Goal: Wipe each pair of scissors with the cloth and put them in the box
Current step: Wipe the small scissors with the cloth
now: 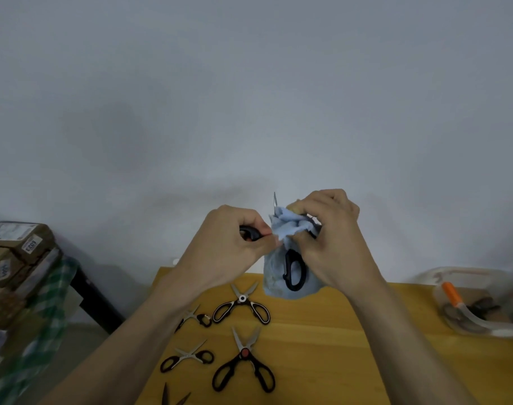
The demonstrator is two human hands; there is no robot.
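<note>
Both bare forearms reach up to frame centre; left hand (231, 232) curled tight in a grip, right hand (331, 232) pinching, fingers bunched.

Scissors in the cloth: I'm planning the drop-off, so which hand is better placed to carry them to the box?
Probably the left hand: it grips a scissors handle, while the right hand holds the cloth. The box is on the right, though.
</note>
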